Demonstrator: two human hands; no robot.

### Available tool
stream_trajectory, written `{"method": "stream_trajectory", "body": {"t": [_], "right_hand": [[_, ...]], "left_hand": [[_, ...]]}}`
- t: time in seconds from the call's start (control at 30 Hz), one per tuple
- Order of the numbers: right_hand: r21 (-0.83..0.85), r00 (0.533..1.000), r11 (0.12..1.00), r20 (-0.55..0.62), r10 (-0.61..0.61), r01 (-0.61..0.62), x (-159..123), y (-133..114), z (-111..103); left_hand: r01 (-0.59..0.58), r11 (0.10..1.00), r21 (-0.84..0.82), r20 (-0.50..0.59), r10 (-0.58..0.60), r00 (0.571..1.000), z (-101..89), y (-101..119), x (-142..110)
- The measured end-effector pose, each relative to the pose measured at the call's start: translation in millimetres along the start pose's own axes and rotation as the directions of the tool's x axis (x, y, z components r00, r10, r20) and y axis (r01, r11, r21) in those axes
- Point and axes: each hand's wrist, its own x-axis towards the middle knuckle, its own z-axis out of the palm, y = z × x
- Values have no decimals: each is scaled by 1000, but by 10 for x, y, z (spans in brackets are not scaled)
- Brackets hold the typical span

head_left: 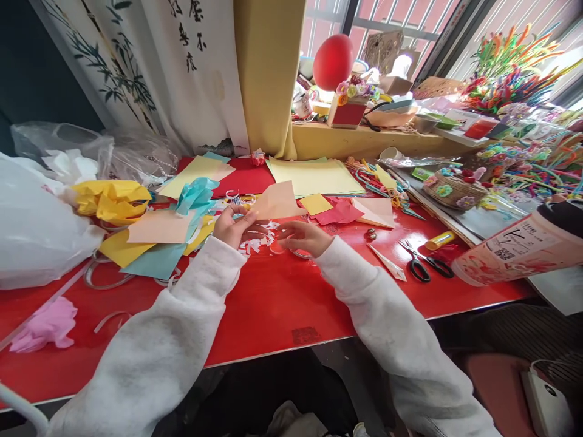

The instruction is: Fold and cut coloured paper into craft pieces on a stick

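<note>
My left hand [233, 227] pinches the corner of a peach sheet of paper [279, 200] between thumb and fingers, lifting it over the red table [268, 303]. Just below the sheet's right side is my right hand [306, 237], with its fingers loosely curved and nothing seen in them. White paper scraps [253, 244] lie beneath both hands. To the right of the held sheet rest a small yellow square [316, 204], a crumpled pink-red paper [341, 211] and a pale pink folded paper [374, 212].
Black-handled scissors [424, 261], a yellow glue stick [439, 241] and a tilted drink cup [523, 246] are on the right. At left lie crumpled yellow tissue [113, 200], teal tissue [197, 194] and a white plastic bag [40, 230]. Cream paper sheets [314, 176] lie behind.
</note>
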Motion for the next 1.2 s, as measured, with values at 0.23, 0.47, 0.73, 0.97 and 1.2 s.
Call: {"method": "stream_trajectory", "body": {"t": [0.23, 0.47, 0.73, 0.97, 1.2], "right_hand": [[276, 982, 961, -181, 45, 7, -7, -26, 280], [406, 977, 914, -202, 68, 21, 23, 10, 223], [455, 982, 890, -167, 87, -2, 3, -19, 246], [465, 988, 885, -143, 65, 9, -18, 14, 251], [405, 977, 912, -159, 139, -64, 7, 67, 252]], "left_hand": [[13, 994, 108, 20, -15, 1000, 145, -65, -74], [-28, 975, 221, 18, 24, 1000, 149, -61, -106], [-106, 901, 420, -77, 151, 985, 106, -162, -50], [-140, 862, 487, -134, 232, 964, 141, -165, -86], [-230, 627, 744, -149, 492, 857, 144, -196, -142]]}}
